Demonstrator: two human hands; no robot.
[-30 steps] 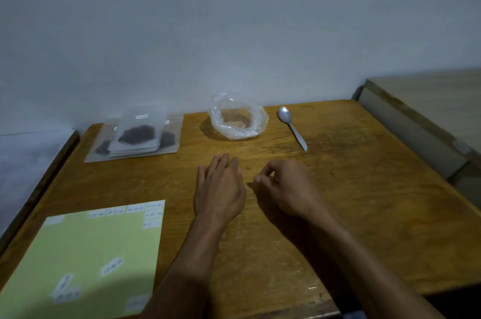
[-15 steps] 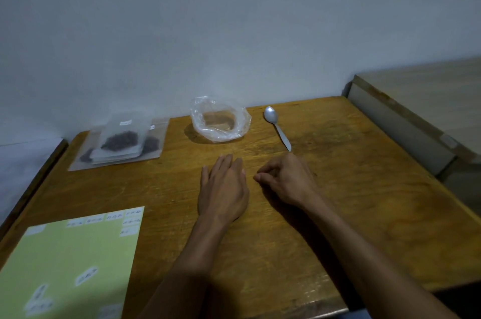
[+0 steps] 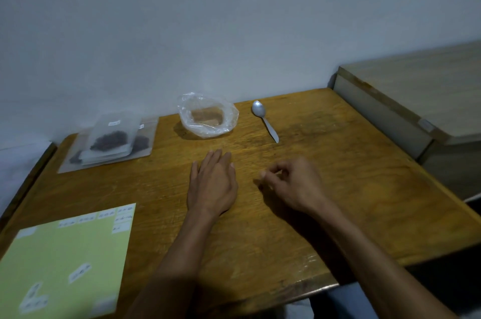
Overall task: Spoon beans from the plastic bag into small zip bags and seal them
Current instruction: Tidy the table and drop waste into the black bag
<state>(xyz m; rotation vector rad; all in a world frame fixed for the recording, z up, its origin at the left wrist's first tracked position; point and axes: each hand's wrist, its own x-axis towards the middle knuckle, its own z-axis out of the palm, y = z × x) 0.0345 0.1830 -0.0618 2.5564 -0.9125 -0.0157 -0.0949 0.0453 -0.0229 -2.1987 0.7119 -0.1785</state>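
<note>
A clear plastic bag [image 3: 208, 117] sits open at the back of the wooden table [image 3: 338, 175]; I see no beans in it. A metal spoon [image 3: 264, 118] lies to its right, bowl toward the wall. At the back left is a stack of small zip bags [image 3: 110, 140] holding dark beans. My left hand [image 3: 212, 183] rests flat on the table, fingers together, holding nothing. My right hand [image 3: 292, 183] is beside it, fingers loosely curled with thumb and forefinger close together; nothing shows between them.
A light green sheet [image 3: 65, 261] with several small white labels lies at the front left. A lower wooden cabinet [image 3: 416, 100] adjoins the table on the right. A white wall stands directly behind the table.
The view has shifted slightly. My right hand has moved a little to the right, away from the left hand. The left hand stays flat in place.
</note>
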